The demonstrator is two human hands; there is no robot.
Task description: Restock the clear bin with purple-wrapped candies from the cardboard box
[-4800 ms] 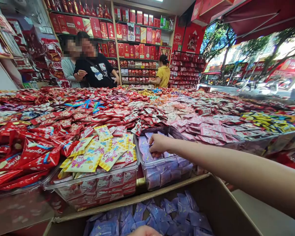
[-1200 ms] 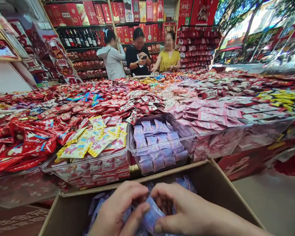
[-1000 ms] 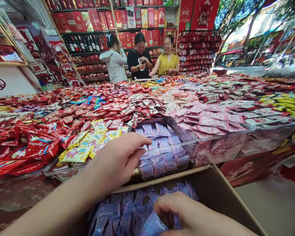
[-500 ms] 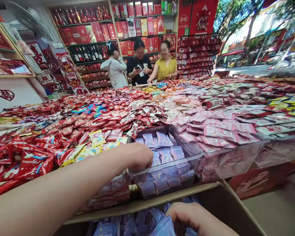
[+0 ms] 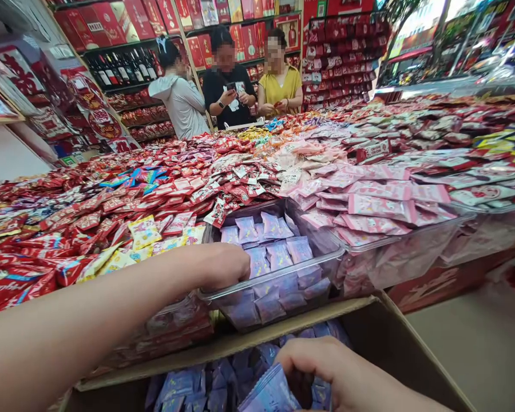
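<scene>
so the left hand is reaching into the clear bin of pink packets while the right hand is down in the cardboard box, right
Not quite. In the head view the left hand is in the clear bin of purple packets, not pink ones; the pink packets fill the next bin to the right. The right hand is indeed down in the cardboard box.

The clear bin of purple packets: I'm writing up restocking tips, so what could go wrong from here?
The left hand reaches into the clear bin across the heaped yellow packets and may knock some off. The purple packets are nearing the rim and could spill. The right hand grabs a bundle in the cardboard box at the view's edge and may drop some.
</scene>
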